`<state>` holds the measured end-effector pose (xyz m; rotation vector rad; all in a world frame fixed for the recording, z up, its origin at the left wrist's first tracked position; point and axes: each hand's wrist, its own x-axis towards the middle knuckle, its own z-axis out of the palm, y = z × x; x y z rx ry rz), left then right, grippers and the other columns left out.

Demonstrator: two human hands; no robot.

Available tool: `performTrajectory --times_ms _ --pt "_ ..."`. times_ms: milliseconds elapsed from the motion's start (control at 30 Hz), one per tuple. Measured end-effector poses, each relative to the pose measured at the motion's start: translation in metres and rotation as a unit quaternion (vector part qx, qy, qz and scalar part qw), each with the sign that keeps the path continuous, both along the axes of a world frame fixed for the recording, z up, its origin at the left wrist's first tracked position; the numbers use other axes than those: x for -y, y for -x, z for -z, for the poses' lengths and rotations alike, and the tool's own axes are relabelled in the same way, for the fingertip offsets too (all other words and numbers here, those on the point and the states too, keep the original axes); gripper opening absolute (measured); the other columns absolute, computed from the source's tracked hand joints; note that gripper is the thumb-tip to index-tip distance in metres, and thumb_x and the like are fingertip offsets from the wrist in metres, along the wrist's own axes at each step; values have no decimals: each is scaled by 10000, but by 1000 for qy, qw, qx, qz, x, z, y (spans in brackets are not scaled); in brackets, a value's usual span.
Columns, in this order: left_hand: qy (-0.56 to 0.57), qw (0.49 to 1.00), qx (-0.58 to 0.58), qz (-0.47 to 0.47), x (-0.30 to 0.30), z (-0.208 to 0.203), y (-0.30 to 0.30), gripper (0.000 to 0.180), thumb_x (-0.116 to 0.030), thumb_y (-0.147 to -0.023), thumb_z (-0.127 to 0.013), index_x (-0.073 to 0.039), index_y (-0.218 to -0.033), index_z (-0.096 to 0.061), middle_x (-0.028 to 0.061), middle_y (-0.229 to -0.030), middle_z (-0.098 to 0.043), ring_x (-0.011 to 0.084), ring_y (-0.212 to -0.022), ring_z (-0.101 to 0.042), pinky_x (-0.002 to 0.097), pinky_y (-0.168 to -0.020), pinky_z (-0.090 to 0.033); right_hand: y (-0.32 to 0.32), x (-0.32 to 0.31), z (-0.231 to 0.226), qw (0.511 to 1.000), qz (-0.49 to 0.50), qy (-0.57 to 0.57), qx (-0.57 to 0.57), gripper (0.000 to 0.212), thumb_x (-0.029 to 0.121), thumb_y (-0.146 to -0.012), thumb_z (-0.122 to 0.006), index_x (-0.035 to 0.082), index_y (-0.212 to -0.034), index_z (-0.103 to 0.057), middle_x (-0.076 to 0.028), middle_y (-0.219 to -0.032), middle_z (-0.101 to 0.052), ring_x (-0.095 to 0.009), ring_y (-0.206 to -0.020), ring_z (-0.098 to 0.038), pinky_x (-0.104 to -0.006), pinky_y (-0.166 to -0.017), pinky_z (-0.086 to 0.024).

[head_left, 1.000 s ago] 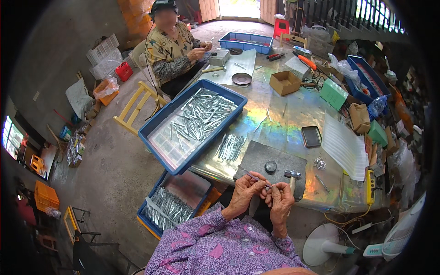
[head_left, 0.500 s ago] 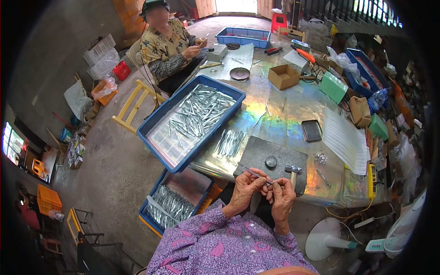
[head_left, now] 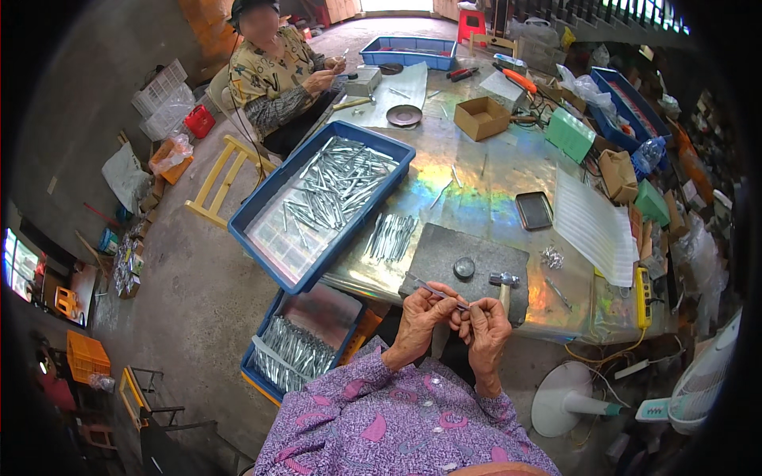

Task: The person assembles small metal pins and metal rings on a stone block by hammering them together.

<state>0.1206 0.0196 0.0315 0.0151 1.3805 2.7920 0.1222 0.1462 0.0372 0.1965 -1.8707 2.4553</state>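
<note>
- The long work table (head_left: 476,170) with its shiny, rainbow-sheened cover runs from the near edge to a second person (head_left: 274,75) seated at the far end, hands busy there.
- Three blue plastic trays are in plain sight: one large tray (head_left: 262,210) overhanging the table's left edge and full of thin silver metal strips, one lower tray (head_left: 274,317) beneath the table edge with more strips, and one far tray (head_left: 409,51) at the far end.
- One grey stone slab (head_left: 468,258) lies near the table edge, bearing one small round metal disc (head_left: 464,267) and one small hammer (head_left: 503,279).
- One loose bundle of metal strips (head_left: 390,236) lies just left of the slab.
- The left hand (head_left: 425,313) and right hand (head_left: 486,327) are drawn close together over the table's near edge, fingertips pinching one thin, flat silver metal strip (head_left: 436,290).
- That strip slants up to the left from the fingers, over the slab's near edge.
</note>
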Motion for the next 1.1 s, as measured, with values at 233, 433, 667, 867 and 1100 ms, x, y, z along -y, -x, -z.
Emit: performTrajectory --times_ms 233,433,667,867,1100 --pt "-14 1000 17 13 -2 -1 -4 101 -82 -883 -531 -5 -949 -535 118 -860 -615 138 -672 -584 264 -587 -500 -4 -2 -1 1000 -3 15 15 104 94 -916 -484 -8 -905 -468 -31 -694 -534 -43 -535 -472 -167 -428 -339" --pt "-30 999 26 -2 -4 0 5 106 -72 -869 -545 8 -938 -549 104 -827 -622 125 -663 -583 236 -579 -489 2 0 -4 999 9 -4 41 81 71 -913 -464 -8 -894 -461 -26 -657 -518 -34 -498 -441 -170 -411 -321" --pt "-79 996 38 19 -3 12 7 124 -84 -869 -554 -13 -966 -525 114 -895 -621 120 -679 -588 224 -593 -504 4 3 -5 999 8 22 38 77 47 -912 -463 -23 -882 -450 -58 -651 -529 -49 -510 -463 -186 -446 -380" --pt "-100 993 57 31 -6 21 2 141 -86 -881 -534 -17 -998 -497 135 -919 -614 129 -710 -592 239 -609 -524 -1 -1 8 999 21 11 31 71 50 -911 -469 -18 -892 -459 -51 -672 -536 -48 -518 -467 -185 -452 -396" --pt "-113 990 68 41 -4 26 8 172 -107 -873 -550 -6 -997 -487 148 -917 -609 149 -717 -605 237 -603 -546 3 0 10 999 27 -2 47 62 43 -905 -482 -17 -900 -471 -41 -689 -535 -38 -534 -476 -176 -458 -403"
